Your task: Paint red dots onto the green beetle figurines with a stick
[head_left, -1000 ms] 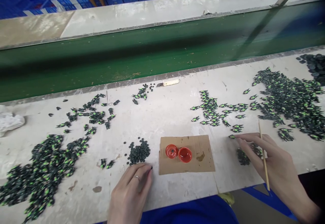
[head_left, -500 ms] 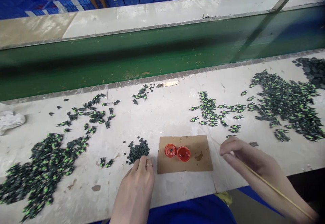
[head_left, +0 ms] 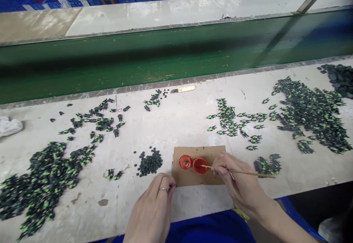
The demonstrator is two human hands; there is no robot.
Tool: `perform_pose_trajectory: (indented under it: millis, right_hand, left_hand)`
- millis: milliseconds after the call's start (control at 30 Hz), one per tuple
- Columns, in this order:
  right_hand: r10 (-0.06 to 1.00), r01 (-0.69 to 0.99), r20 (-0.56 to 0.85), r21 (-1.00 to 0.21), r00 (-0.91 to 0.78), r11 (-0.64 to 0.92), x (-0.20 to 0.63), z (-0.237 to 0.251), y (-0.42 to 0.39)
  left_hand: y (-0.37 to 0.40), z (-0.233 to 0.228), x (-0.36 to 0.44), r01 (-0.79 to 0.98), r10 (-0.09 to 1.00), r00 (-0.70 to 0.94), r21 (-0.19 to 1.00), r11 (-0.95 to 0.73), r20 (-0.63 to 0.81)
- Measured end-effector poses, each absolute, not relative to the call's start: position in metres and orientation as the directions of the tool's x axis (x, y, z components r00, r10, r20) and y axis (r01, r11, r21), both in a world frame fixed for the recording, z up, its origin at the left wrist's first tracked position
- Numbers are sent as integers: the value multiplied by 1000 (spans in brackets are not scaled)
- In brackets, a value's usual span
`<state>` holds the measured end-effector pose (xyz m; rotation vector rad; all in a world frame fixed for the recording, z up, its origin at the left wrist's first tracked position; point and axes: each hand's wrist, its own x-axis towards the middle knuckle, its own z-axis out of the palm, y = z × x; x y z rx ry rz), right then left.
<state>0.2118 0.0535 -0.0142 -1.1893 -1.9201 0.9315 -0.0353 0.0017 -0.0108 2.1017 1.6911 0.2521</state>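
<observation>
Currently our right hand (head_left: 242, 184) grips a wooden stick (head_left: 261, 175), tip inside the right-hand red cup (head_left: 200, 172) on the cardboard (head_left: 190, 179); left hand (head_left: 154, 204) by its edge, can't tell its grip; stick pressing the rim could tip the cup

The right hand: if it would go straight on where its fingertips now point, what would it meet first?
The right hand would probably meet the nearer red cup, where its wooden stick points; height is unclear.

Glossy plastic cup (head_left: 203, 172) on matt brown cardboard (head_left: 180, 179).
</observation>
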Motion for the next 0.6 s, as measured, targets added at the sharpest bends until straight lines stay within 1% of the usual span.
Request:
perform_pose_trajectory:
  millis: [33, 67, 167, 367, 600]
  right_hand:
    - [916, 438, 179, -835, -358, 334, 210, -14, 54]
    - [913, 446, 179, -828, -367, 341, 209, -14, 55]
    - [903, 463, 177, -810, -391, 359, 206, -12, 58]
    - [899, 464, 182, -806, -398, 368, 206, -13, 59]
    - [922, 434, 130, -852, -365, 292, 208, -16, 54]
  left_hand:
    - [-1, -11, -31, 847, 967, 219, 517, -124, -129]
    - [-4, -12, -27, 815, 970, 208, 572, -99, -129]
    - [-10, -17, -16, 762, 971, 203, 643, -77, -124]
    - [-13, -29, -8, 734, 972, 177, 679, -26, -154]
    - [-11, -30, -7, 709, 973, 134, 704, 40, -190]
